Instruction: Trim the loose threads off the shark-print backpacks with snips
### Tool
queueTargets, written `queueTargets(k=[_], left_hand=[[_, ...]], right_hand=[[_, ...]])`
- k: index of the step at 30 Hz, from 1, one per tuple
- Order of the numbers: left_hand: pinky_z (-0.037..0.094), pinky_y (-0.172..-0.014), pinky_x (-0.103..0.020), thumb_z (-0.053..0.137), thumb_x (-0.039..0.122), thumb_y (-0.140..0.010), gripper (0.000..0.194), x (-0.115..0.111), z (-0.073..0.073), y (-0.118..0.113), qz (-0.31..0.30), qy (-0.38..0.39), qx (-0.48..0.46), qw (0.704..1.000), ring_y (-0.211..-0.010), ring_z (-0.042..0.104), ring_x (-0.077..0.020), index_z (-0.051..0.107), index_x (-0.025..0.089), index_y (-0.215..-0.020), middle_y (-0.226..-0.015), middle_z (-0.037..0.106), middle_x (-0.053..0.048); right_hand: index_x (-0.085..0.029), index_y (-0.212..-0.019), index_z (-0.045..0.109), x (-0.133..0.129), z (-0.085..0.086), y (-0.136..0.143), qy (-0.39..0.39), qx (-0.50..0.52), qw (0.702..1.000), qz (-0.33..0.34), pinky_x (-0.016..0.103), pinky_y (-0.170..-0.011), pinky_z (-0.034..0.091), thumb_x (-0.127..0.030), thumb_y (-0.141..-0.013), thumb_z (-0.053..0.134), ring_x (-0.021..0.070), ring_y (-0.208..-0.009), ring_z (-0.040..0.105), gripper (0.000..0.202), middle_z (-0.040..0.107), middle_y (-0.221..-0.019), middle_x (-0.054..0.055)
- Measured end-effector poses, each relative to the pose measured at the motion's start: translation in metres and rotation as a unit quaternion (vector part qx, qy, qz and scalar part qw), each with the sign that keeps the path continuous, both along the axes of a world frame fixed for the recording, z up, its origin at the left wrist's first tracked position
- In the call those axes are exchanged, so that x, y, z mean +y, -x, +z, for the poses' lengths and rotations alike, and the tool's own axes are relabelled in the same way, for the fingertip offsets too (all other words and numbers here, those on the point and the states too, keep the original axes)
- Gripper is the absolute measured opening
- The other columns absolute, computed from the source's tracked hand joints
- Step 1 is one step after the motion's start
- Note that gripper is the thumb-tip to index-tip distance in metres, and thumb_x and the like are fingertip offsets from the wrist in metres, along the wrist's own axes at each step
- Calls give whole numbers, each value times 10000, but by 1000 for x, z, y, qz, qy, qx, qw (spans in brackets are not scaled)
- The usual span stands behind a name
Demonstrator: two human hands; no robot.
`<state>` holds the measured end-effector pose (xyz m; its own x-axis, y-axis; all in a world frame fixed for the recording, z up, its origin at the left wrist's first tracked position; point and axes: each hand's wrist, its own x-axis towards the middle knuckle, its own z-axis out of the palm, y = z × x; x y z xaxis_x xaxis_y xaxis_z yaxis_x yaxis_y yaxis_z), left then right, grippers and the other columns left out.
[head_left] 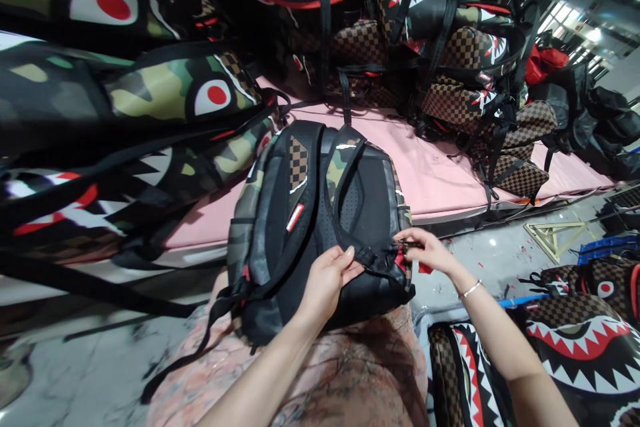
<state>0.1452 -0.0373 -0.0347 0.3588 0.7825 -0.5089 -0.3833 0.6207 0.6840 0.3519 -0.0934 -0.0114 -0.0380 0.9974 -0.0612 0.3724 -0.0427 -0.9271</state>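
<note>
A black backpack (327,213) with camouflage and brown checkered panels rests on my lap against the table edge, its back panel and shoulder straps facing up. My left hand (327,280) is closed, pinching the black webbing of a shoulder strap (367,259) between thumb and fingers. Close by, at the bag's lower right side, my right hand (425,250) is closed around a small dark tool that looks like thread snips (411,244). Its tip is blurred beside the strap's buckle end. A loose strap (200,340) hangs off the bag's left side.
Camouflage bags (170,90) are stacked on the left of the pink table (430,177). Checkered bags (450,103) are piled along its back. To my lower right, more shark-mouth bags (580,347) lie near a blue edge. A metal frame (553,240) stands on the floor.
</note>
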Motion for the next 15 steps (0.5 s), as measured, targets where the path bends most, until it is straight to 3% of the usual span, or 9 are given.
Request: queueTargets(k=[2, 3, 7, 9, 12, 13, 15], left_hand=[[527, -620, -236, 731, 207, -608, 288, 0, 0, -1, 33, 12, -17, 999, -503, 524, -71, 451, 156, -562, -520, 484, 59], [528, -627, -236, 709, 183, -633, 264, 0, 0, -2, 48, 17, -31, 998, -510, 533, -72, 456, 155, -566, -527, 494, 55], [532, -687, -275, 619, 98, -694, 203, 1, 0, -11, 86, 64, -87, 990, -584, 590, -97, 457, 156, -585, -594, 558, 26], [529, -698, -303, 617, 118, -699, 234, 3, -3, -13, 66, 62, -71, 993, -602, 599, -116, 428, 167, -570, -591, 559, 23], [496, -605, -278, 700, 219, -640, 278, 6, -8, -8, -11, -68, 101, 992, -515, 543, -126, 434, 190, -567, -518, 503, 42], [467, -579, -257, 730, 244, -605, 279, 6, -8, -6, -17, -145, 181, 973, -497, 513, -123, 457, 196, -576, -509, 485, 46], [410, -571, -231, 742, 271, -586, 241, 3, -5, -1, 5, -303, 295, 906, -515, 476, -122, 510, 208, -597, -539, 482, 37]], right_hand=[[-200, -1029, 616, -11, -16, 12, 2, -23, 1000, -20, 244, -638, 482, -293, -587, 730, 138, -722, 600, 465, 648, -845, 2], [-197, -992, 630, -16, -24, 19, -9, -45, 998, -47, 235, -617, 475, -266, -571, 735, 133, -689, 592, 439, 645, -797, -7], [-175, -711, 606, -25, -48, 49, -92, -88, 962, -242, 205, -486, 411, -215, -685, 597, 95, -478, 489, 49, 538, -534, -46], [-182, -663, 565, -23, -58, 62, -129, -85, 935, -320, 197, -439, 379, -206, -702, 549, 92, -446, 462, 48, 512, -512, -46], [-189, -695, 568, -18, -71, 75, -174, -104, 906, -371, 201, -433, 373, -163, -692, 497, 100, -450, 469, 75, 525, -523, -36], [-188, -712, 576, -17, -74, 77, -184, -113, 903, -371, 205, -444, 383, -148, -687, 484, 103, -457, 478, 104, 536, -529, -32], [-185, -724, 585, -15, -78, 80, -198, -127, 901, -365, 211, -462, 398, -132, -679, 471, 108, -469, 493, 134, 551, -536, -24]])
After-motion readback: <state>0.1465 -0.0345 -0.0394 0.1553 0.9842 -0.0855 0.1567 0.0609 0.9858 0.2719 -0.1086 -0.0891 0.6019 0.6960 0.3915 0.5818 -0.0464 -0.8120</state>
